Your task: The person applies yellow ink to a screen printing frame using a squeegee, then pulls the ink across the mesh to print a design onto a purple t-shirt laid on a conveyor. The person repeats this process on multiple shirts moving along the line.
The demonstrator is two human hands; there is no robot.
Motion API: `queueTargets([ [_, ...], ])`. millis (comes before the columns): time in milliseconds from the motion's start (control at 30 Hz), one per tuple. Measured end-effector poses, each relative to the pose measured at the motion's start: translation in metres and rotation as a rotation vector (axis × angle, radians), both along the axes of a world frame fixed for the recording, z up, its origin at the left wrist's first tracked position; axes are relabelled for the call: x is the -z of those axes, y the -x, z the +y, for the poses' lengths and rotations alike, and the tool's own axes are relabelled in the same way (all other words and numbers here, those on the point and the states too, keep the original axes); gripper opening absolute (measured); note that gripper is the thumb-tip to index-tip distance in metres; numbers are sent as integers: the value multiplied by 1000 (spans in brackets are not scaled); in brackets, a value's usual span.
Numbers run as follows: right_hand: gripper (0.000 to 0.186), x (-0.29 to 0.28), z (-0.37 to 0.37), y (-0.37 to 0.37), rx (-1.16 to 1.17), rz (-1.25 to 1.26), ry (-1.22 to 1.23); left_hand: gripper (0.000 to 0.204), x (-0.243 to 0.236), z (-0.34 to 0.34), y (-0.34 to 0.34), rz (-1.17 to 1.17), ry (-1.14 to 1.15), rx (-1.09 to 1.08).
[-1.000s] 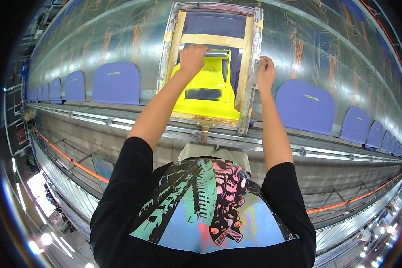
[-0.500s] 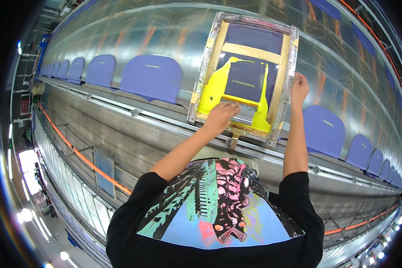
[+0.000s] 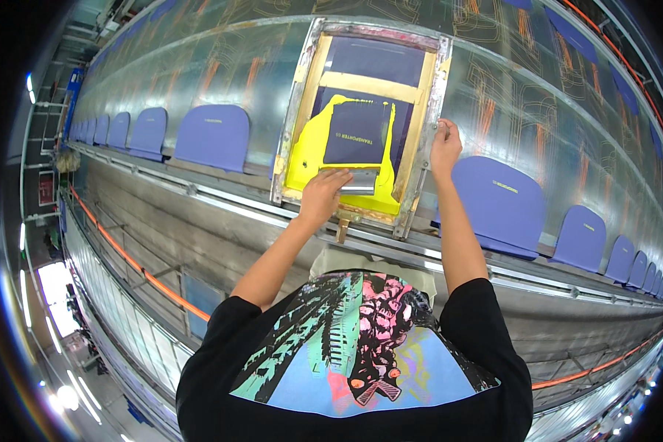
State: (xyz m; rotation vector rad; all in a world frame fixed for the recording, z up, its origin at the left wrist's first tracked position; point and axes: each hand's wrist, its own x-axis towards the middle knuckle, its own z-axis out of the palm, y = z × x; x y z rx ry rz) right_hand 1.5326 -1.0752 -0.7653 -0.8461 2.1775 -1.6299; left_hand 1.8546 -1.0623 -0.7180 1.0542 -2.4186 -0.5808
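A screen-printing frame (image 3: 427,103) with worn, ink-stained sides lies over a purple panel on the long table. Bright yellow ink (image 3: 309,151) spreads across its mesh around a dark rectangular area. Near the frame's close end, my left hand (image 3: 325,195) is closed on the left part of a grey squeegee (image 3: 361,183), which rests in the ink. My fingers hide that end of it. At the frame's right side, my right hand (image 3: 446,147) grips the outer edge with bent fingers.
Purple panels with small yellow prints line the table on both sides, the closest being a left panel (image 3: 212,136) and a right panel (image 3: 497,202). A metal rail (image 3: 250,210) runs along the near table edge. Orange piping (image 3: 136,261) passes lower left.
The frame, panels and both hands all sit further left in the view. The squeegee now shows more of its grey face and less of its ink-coloured upper edge. Both hands keep their grips.
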Motion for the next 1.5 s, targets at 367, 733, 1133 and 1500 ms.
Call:
queueTargets([
  [367, 22, 10, -4, 6, 56, 117, -118, 51, 20, 30, -39, -201, 101, 116],
  [733, 22, -7, -6, -14, 11, 102, -133, 39, -18, -147, 58, -91, 179, 23],
  [1133, 22, -2, 12, 0, 73, 58, -141, 37, 18, -54, 24, -48, 204, 72],
  [1500, 20, -1, -12, -12, 35, 53, -81, 42, 13, -127, 48, -251, 242, 2],
])
